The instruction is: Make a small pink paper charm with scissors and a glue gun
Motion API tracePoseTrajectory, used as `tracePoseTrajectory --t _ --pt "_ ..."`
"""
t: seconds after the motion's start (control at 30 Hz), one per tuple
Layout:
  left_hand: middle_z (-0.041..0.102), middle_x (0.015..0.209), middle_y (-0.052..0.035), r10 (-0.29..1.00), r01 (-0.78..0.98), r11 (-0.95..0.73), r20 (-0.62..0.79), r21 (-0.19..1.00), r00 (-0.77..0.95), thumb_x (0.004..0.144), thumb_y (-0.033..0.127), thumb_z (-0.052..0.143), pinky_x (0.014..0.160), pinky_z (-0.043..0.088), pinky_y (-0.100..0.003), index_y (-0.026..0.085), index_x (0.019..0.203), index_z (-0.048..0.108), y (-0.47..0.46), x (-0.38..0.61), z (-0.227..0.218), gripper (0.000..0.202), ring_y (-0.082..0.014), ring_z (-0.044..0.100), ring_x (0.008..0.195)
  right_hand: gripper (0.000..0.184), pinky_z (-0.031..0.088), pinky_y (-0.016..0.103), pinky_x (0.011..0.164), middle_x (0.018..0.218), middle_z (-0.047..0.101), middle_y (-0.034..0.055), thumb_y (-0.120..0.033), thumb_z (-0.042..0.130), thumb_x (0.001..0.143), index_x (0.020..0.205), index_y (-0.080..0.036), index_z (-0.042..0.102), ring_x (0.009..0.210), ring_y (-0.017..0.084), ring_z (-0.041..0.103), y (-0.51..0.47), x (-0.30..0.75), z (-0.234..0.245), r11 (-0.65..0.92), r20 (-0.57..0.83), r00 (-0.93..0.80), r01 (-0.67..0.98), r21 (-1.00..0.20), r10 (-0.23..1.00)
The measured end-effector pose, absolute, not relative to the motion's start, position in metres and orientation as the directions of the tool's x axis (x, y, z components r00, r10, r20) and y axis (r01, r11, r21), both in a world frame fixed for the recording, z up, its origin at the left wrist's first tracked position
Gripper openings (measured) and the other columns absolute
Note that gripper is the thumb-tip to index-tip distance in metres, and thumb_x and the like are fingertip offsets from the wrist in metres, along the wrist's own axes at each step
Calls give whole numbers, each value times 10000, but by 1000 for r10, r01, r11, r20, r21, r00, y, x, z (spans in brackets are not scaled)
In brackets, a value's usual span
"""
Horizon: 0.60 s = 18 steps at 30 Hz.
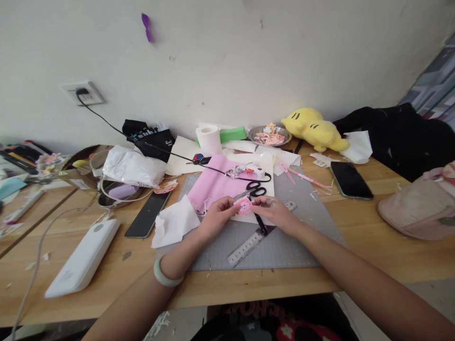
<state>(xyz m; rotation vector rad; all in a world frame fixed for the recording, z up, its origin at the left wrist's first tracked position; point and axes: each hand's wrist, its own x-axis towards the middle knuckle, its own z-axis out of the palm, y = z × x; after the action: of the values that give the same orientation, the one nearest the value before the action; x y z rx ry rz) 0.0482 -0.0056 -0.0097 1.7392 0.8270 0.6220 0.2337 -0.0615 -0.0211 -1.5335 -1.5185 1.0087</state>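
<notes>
A small pink paper cutout (244, 206) with a drawn face is pinched between both hands above the cutting mat. My left hand (219, 214) grips its left edge with closed fingers, and a pale bangle circles that wrist. At its right edge, my right hand (275, 213) also has its fingers closed on it. Just behind the hands lie black-handled scissors (256, 188) and a sheet of pink paper (213, 185). A metal ruler (245, 247) rests on the grey mat (302, 246) below, with a black-handled tool partly hidden near my right hand.
A white glue gun (256, 171) trails a black cord to the wall socket. Phones (351, 180) lie on both sides, with a white power bank (85, 258) at left. Behind stand a tissue roll (209, 139), a metal dish of cutouts (270, 136) and a yellow plush (314, 128).
</notes>
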Motion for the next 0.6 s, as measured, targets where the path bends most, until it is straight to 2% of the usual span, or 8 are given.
tracePoseTrajectory --t 0.3,0.6 --pt "614 896 -29 807 266 -270 67 925 587 888 306 555 686 515 -322 127 943 592 -6 49 -12 191 -148 602 762 197 509 342 711 910 629 25 -315 554 881 941 -134 605 787 150 610 -64 233 -15 2 3 0 491 -871 1000" --pt "616 898 -30 807 248 -227 39 942 589 896 307 543 681 519 -319 124 949 591 -4 47 -8 198 -147 607 757 191 505 346 719 891 631 19 -314 560 877 912 -134 611 788 153 610 -68 230 -11 18 3 -30 496 -868 1000"
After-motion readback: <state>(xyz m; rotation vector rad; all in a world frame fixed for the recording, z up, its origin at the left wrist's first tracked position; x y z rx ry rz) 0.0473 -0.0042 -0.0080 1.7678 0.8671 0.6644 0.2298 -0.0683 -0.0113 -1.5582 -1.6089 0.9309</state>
